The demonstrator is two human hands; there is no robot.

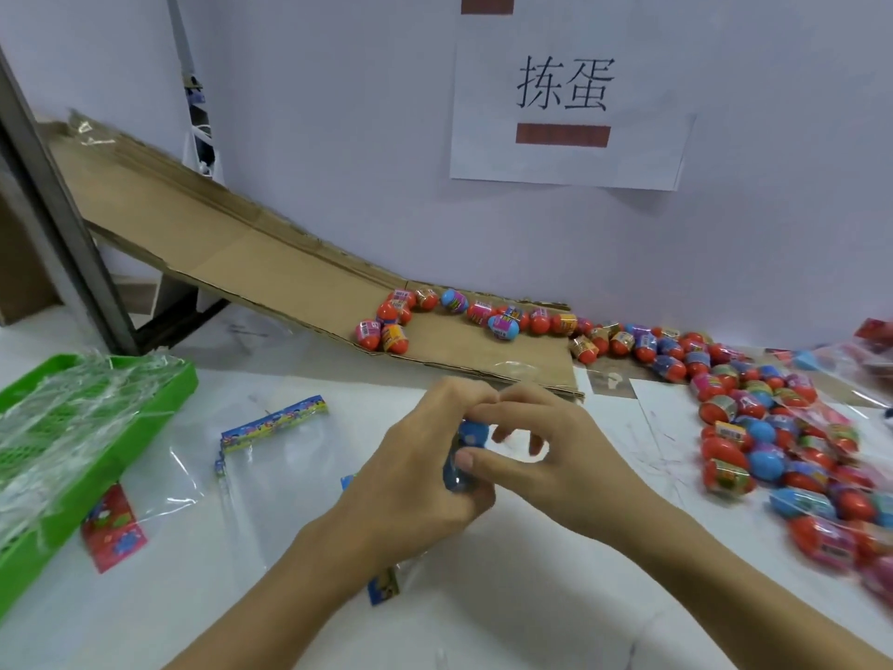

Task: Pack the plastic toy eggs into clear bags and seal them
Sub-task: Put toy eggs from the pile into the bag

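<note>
Holding a blue egg between them, both hands meet over the middle of the counter. The left hand has its fingers curled around the egg and what looks like clear film bunched about it; the thumb lies across the front. The right hand comes in from the right, its fingers bent and pinching at the top of the same bundle, so neither hand is free. Whether the egg already sits inside a bag I cannot tell; blur hides the film's edge.

The egg stands roughly upright in the grip, long axis pointing away from the wrists, directly under the fingertips of both hands. An empty clear bag with a printed header lies flat just left of the left fingers, so that hand is the nearer one to it. The loose pile of eggs lies well off to the right of the right fingers, making that hand the natural one for fetching more.
</note>
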